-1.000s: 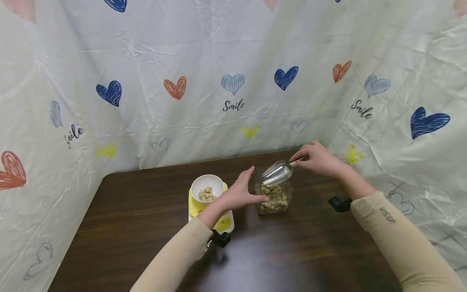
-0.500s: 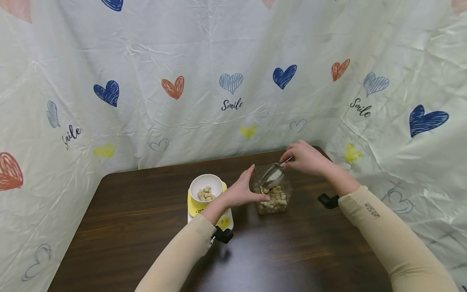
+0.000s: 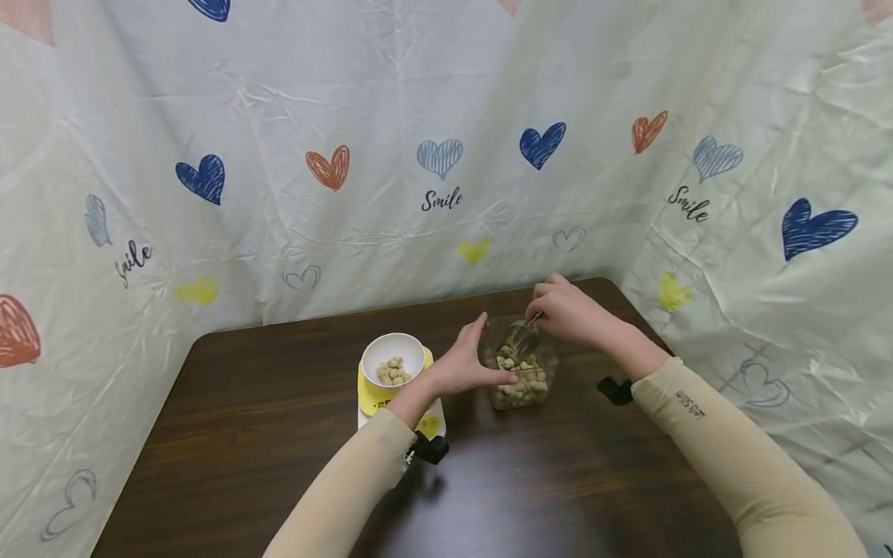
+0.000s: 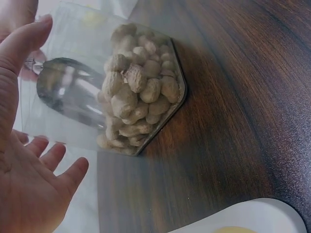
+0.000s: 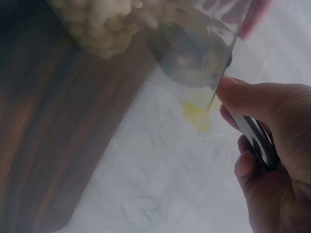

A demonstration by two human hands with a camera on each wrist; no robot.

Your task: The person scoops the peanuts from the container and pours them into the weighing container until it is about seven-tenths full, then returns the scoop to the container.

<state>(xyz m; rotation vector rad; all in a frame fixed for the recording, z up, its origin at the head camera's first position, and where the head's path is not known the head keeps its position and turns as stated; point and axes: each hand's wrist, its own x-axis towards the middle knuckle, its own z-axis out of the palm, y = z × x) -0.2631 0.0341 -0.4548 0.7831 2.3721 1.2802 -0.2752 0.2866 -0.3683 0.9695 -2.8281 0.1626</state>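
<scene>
A clear plastic container point(image 3: 554, 364) of unshelled peanuts point(image 4: 136, 87) stands on the table, right of centre. My left hand point(image 3: 462, 368) holds it near the rim from the left, thumb on the near side and fingers on the far side. The metal scoop point(image 3: 522, 338) slants down inside the container, its front edge among the peanuts. Fingers and thumb of my right hand point(image 3: 572, 311) grip its handle point(image 5: 257, 141) just above the rim. To the left, a white bowl point(image 3: 373, 350) with some peanuts rests on a yellow and white kitchen scale point(image 3: 432, 425), partly hidden by my left wrist.
The dark wooden table point(image 3: 279, 434) runs back to a white curtain point(image 3: 377, 256) printed with hearts. Another stretch of the curtain hangs close at the right side. Black wrist cameras sit under both sleeves.
My right hand has moved left and lowered the scoop from above the rim down into the peanuts. The left hand keeps its hold on the container.
</scene>
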